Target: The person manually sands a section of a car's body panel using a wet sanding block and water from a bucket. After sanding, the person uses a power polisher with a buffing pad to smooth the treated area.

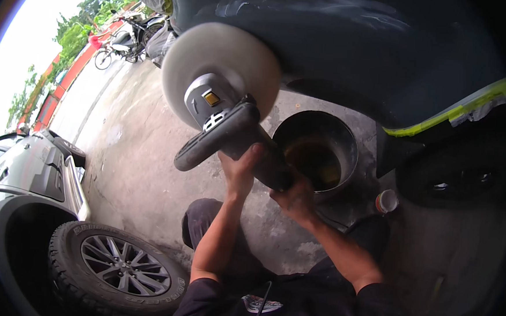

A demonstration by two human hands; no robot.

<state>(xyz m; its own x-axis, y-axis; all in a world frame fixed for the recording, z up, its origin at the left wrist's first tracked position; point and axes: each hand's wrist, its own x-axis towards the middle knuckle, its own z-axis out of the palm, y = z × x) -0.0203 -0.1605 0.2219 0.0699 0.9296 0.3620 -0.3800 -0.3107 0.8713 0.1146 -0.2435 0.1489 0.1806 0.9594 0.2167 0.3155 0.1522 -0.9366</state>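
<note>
Both hands grip a dark-bodied angle polisher with a grey gear head. My left hand wraps the body near its loop handle. Farther back, my right hand closes around the rear end. A large whitish round polishing pad, its surface blurred, is fixed to the head. It overlaps the lower left edge of a dark car body panel; whether it touches the panel I cannot tell. Pale smears run along the panel above. Yellow-green masking tape lines its lower right edge.
Beside the polisher a black bucket holds murky liquid. A small tub stands right of it on the concrete floor. To the left are a silver vehicle and a wheel with tyre. Motorcycles stand farther off.
</note>
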